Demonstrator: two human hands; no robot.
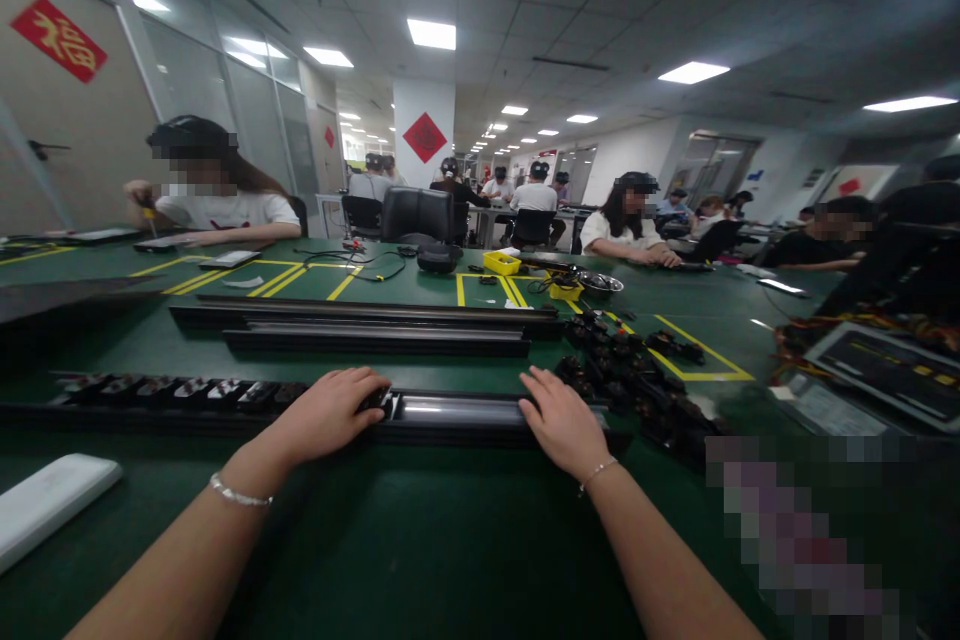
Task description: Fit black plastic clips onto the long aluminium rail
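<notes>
A long black metal rail (457,432) with a shiny channel lies across the green table in front of me. Several small black blocks (225,394) with light metal tops sit in a row along its left part. My left hand (334,412) is closed around the black block (386,404) at the right end of that row; the fingers partly hide it. Further right, my right hand (562,418) holds the rail, with the thumb on the near side and the fingers over the far side. Bare channel shows between my hands.
Two more black rails (375,340) lie beyond mine. Loose black parts (630,370) are heaped to the right, near a yellow tray (502,263) and a metal bowl (602,284). A white case (56,500) lies at left. Co-workers (225,190) sit across the table.
</notes>
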